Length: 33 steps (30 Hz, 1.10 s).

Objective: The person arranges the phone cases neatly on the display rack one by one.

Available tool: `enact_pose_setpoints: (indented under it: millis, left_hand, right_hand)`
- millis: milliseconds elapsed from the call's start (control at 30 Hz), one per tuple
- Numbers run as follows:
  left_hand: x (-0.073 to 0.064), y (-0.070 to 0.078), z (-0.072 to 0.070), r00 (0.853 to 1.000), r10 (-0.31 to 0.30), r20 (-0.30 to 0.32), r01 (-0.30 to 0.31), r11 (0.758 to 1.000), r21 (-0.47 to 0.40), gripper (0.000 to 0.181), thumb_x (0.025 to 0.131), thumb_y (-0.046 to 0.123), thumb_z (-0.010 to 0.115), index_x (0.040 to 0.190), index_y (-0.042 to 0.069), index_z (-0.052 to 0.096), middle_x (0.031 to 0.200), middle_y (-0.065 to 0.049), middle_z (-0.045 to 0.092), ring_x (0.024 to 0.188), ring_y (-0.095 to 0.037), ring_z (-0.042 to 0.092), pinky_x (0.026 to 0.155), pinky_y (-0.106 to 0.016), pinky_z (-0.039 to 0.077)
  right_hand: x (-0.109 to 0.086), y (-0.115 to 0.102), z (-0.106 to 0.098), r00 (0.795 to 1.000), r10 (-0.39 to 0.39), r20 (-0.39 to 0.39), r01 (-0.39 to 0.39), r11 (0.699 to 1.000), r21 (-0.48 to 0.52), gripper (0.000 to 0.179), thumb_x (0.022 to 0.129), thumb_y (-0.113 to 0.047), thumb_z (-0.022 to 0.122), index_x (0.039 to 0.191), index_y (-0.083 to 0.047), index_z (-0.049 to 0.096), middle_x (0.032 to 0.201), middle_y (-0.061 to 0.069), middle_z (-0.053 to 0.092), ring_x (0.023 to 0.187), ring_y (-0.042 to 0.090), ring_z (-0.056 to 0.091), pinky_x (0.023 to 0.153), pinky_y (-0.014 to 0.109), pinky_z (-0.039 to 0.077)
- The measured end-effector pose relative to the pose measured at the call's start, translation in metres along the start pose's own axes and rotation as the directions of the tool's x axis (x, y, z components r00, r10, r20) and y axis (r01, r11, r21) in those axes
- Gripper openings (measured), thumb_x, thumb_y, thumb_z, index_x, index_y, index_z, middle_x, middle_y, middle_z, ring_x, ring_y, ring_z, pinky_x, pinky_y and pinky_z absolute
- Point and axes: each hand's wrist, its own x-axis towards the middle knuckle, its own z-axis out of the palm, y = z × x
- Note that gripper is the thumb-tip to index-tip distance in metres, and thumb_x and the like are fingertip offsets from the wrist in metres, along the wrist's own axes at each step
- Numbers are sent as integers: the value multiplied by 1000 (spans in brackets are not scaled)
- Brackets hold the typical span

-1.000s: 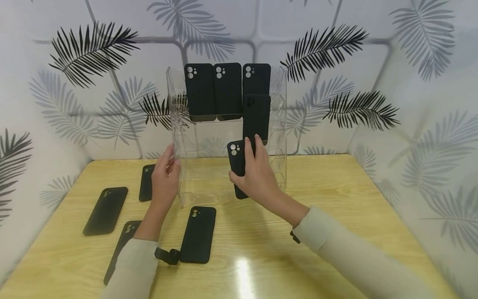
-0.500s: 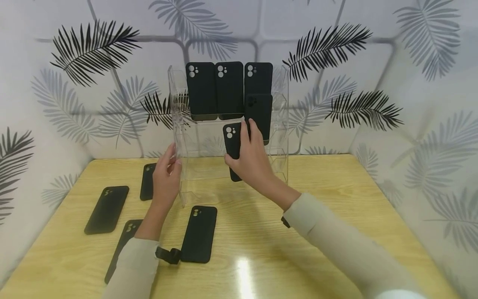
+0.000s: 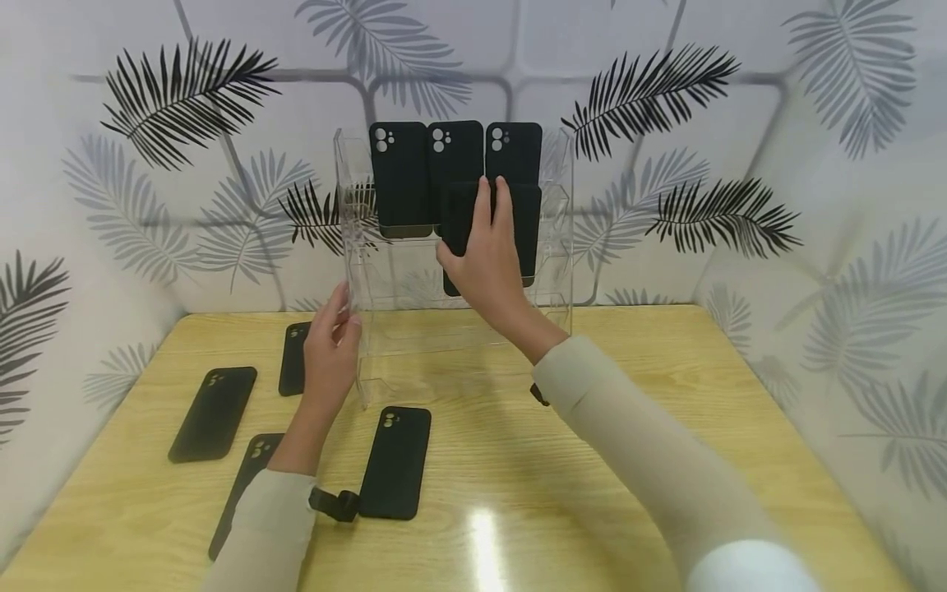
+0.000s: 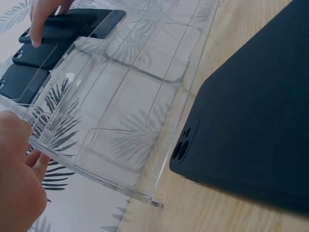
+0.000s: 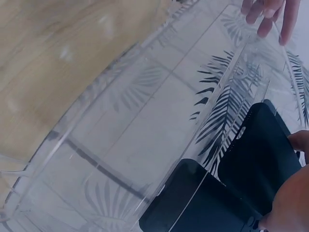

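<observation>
My right hand (image 3: 488, 263) pinches a black phone case (image 3: 459, 215) in front of a clear acrylic tiered rack (image 3: 414, 337). The held case overlaps the middle case (image 3: 455, 148) of the top tier in the head view. Just right of it, another case (image 3: 528, 238) stands on the second tier. In the right wrist view the held case (image 5: 260, 154) leans beside that standing case (image 5: 188, 198). My left hand (image 3: 330, 353) grips the rack's left side panel, its fingers partly hidden behind the panel.
Black phone cases lie flat on the wooden table (image 3: 629, 444): one (image 3: 395, 464) before the rack, several at left, including one (image 3: 213, 415) near the table's left edge. Two more cases flank the top tier's middle one. A leaf-patterned wall covering (image 3: 621, 271) stands behind the rack.
My right hand has risen with the phone case from the lower tiers to the second tier, moving slightly left. The left hand stays on the rack's side panel.
</observation>
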Motion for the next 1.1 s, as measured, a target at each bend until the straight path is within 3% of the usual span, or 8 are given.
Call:
enact_pose_setpoints:
  millis: [233, 400, 533, 633, 700, 767, 867, 1100]
  left_hand:
    - [-1, 1, 0, 1000, 3, 11, -3, 1000, -5, 53, 106, 17, 48, 158, 21, 37, 153, -7, 46, 136, -28, 50, 115, -45, 43]
    - [-1, 1, 0, 1000, 3, 7, -3, 1000, -9, 52, 106, 18, 48, 157, 21, 38, 153, -7, 46, 136, -29, 50, 115, -45, 43]
    - [-1, 3, 0, 1000, 0, 5, 0, 1000, -13, 52, 106, 16, 48, 157, 20, 38, 154, -7, 46, 137, -29, 50, 115, -44, 43]
    - [-4, 19, -2, 1000, -16, 9, 16, 1000, -10, 52, 106, 10, 47, 157, 13, 37, 154, -13, 44, 137, -33, 49, 115, -46, 42]
    - [-4, 20, -1, 1000, -17, 10, 18, 1000, -6, 52, 106, 11, 47, 157, 14, 37, 154, -13, 44, 138, -33, 48, 116, -46, 42]
    - [-4, 18, -2, 1000, -17, 10, 17, 1000, 0, 52, 106, 12, 47, 157, 14, 37, 154, -12, 45, 138, -32, 49, 115, -46, 42]
    - [-1, 2, 0, 1000, -6, 8, 6, 1000, 1, 52, 107, 18, 48, 158, 22, 37, 153, -6, 46, 137, -28, 49, 115, -44, 43]
    - [0, 2, 1, 1000, -18, 5, 19, 1000, -10, 53, 106, 16, 49, 157, 25, 37, 153, -8, 46, 137, -29, 49, 115, -44, 43]
  right_hand:
    - [15, 2, 12, 999, -2, -36, 0, 999, -47, 97, 95, -40, 67, 163, -9, 4, 169, 13, 1, 158, 21, 8, 106, 36, 50]
    - [17, 2, 19, 999, -22, -43, 21, 999, -36, 96, 97, -38, 66, 163, -10, 3, 170, 12, -1, 157, 21, 13, 83, 35, 56]
    - [17, 0, 24, 998, -21, -52, 21, 1000, -11, 96, 97, -36, 66, 163, -11, 3, 170, 11, -3, 154, 22, 23, 67, 36, 51]
    - [19, 0, 26, 998, -16, -54, 16, 1000, -9, 95, 97, -36, 66, 163, -12, 2, 170, 11, -3, 153, 23, 26, 68, 35, 51]
    - [19, 1, 26, 999, -12, -50, 11, 1000, -18, 94, 98, -38, 64, 163, -12, 1, 170, 11, -5, 154, 22, 24, 69, 35, 51]
    - [19, 2, 28, 999, -10, -48, 9, 1000, -20, 94, 98, -38, 64, 164, -13, 1, 170, 11, -6, 155, 22, 19, 71, 34, 53]
    - [18, 3, 31, 999, -6, -53, 5, 999, -32, 93, 99, -39, 62, 164, -13, 0, 170, 10, -8, 156, 21, 16, 73, 34, 54]
    - [14, 3, 40, 997, -13, -74, 11, 999, -34, 94, 99, -37, 63, 163, -12, -1, 169, 11, -9, 158, 20, 7, 93, 34, 55]
